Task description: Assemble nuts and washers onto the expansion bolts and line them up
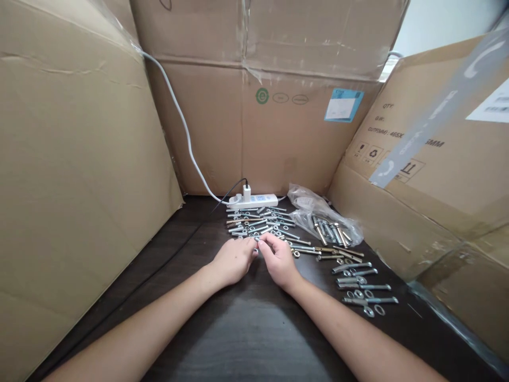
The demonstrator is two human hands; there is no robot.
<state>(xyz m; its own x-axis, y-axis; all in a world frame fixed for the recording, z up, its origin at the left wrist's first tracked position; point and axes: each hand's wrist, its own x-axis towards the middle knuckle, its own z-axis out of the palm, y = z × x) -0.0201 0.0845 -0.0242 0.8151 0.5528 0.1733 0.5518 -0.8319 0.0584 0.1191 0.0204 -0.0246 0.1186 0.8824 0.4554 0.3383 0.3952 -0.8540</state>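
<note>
My left hand (234, 260) and my right hand (279, 259) rest close together on a dark wooden table (238, 329), fingertips meeting in a pinch at the near edge of a pile of metal bolts and washers (258, 222). Both hands have curled fingers pressed on a small metal piece (256, 239) between them; whether it is a bolt or a washer I cannot make out. A row of assembled bolts with washers (363, 286) lies to the right of my right hand.
A clear plastic bag (324, 220) with more bolts lies behind the row. A white power strip (254, 200) with a plugged charger and cables sits at the back. Large cardboard boxes wall in the left (75, 175), back (270, 106) and right (433, 175).
</note>
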